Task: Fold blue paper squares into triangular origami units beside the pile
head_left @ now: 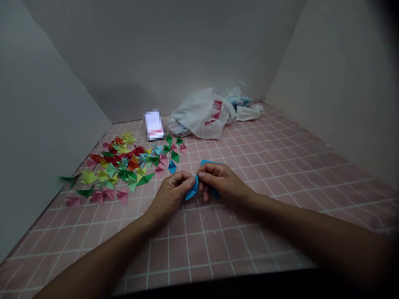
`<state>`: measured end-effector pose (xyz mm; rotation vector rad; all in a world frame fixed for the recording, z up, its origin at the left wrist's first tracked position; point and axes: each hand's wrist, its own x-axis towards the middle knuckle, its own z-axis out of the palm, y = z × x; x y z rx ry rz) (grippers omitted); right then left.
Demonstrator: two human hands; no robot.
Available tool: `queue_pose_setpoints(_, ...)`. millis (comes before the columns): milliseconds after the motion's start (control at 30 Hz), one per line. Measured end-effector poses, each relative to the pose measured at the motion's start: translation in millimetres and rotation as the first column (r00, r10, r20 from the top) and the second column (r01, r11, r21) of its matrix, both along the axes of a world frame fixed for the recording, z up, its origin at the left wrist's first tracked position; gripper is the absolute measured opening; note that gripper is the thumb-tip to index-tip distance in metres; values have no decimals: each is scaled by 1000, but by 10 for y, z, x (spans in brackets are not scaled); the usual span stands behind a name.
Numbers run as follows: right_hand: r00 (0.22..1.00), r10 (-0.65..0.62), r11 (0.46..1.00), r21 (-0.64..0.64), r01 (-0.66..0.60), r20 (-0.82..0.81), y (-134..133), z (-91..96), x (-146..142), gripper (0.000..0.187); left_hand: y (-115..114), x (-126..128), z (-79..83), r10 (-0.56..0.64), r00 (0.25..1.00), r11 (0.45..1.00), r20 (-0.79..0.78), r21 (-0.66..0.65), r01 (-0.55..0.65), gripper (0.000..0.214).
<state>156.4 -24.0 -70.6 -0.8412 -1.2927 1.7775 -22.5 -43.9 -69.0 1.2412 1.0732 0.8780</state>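
A small piece of folded blue paper (192, 191) is pinched between my two hands above the checked cloth. My left hand (174, 189) grips its left side with thumb and forefinger closed. On the other side, my right hand (220, 178) pinches its upper edge, the thumb on top and the other fingers curled below. More blue paper (208, 161) shows behind and beneath my right hand; whether it is a separate sheet I cannot tell. Just beyond my left hand lies a small blue folded paper piece (172, 167).
Many folded paper cranes (127, 174) in several colours spread over the left of the pink checked cloth (264, 245). A phone with a lit, blurred screen (154, 124) leans at the back. White plastic bags (202, 114) lie right of it. Pale walls (187, 50) enclose three sides.
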Motion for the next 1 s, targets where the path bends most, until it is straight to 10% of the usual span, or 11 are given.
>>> queue_pose_setpoints(1000,979,-80,984,169,48,186,-54,38,-7,21,-1,34,28,-1,994,992,-113,123,15,24)
